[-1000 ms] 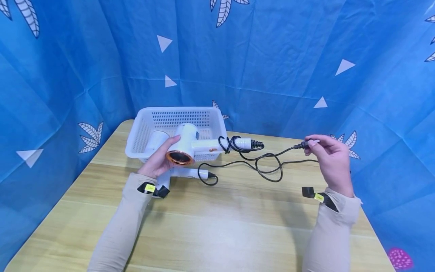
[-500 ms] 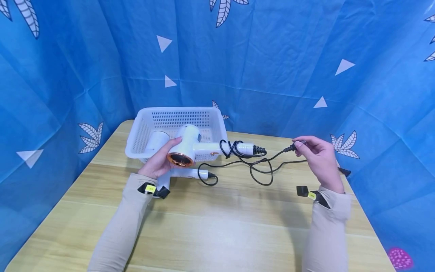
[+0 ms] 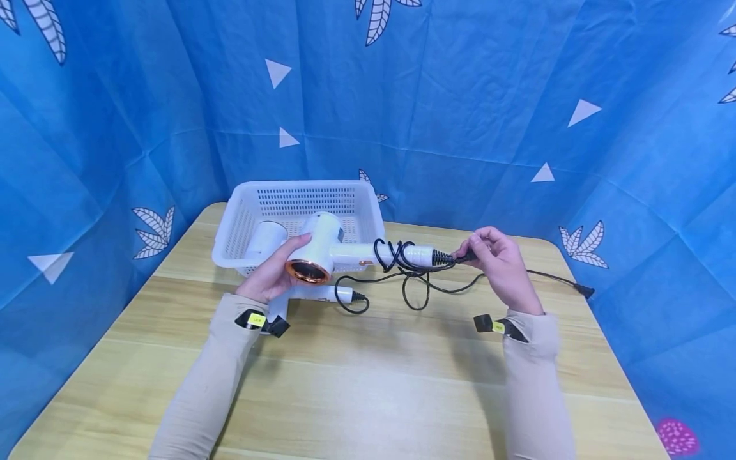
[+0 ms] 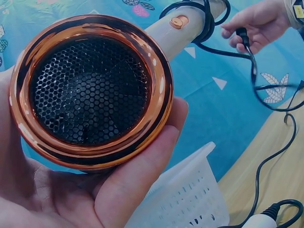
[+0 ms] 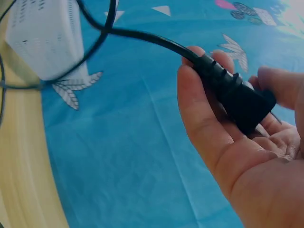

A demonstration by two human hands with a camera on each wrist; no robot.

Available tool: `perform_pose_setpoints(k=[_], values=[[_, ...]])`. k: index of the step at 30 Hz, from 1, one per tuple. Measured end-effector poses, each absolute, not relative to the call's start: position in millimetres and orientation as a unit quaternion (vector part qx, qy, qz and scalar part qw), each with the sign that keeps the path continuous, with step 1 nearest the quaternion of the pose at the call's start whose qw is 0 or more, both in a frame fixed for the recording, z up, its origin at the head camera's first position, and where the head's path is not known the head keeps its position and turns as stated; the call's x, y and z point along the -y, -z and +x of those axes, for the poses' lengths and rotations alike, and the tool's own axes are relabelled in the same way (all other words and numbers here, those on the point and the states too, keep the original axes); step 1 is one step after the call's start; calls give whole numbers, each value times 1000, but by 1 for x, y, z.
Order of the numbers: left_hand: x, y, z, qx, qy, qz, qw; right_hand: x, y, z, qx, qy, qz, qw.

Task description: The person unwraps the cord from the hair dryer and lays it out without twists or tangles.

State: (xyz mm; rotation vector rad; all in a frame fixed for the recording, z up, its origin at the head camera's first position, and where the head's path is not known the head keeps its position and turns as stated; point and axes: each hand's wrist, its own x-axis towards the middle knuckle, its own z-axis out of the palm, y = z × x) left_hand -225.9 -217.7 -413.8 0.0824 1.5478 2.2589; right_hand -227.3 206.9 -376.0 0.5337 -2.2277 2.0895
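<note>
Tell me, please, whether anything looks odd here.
Yes: the cord is wound in untidy loops round the handle of the dryer in the left hand, and a plug lies at the right edge of the table, maybe overhanging.

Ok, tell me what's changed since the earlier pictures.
The right hand, still holding the plug, moved left toward the held hair dryer, which edged slightly right. The left hand kept its grip; the basket and lower dryer stayed put.

"What do we have behind the table (image 3: 322, 377)?"
"We see a creased blue curtain (image 3: 471, 83), printed with white triangles (image 3: 583, 112) and leaves (image 3: 379, 20)."
"And the table itself?"
"Pale, wood-grained; we notice a bright glare (image 3: 393, 396) on its top."
</note>
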Motion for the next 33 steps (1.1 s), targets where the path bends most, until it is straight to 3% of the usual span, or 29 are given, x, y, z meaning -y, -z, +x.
perform_pose_setpoints(k=[4,15,24,33], values=[[218,413,-226,-555,-806,23,202,-201,379,-230,746,-649,151,24],[219,413,-226,-562,-803,27,198,-207,378,-228,902,-406,106,99],[219,414,-225,-565,-802,21,193,-228,366,-219,775,-617,77,114],[216,414,-225,-573,-797,14,189,-227,358,-212,657,-727,118,160]])
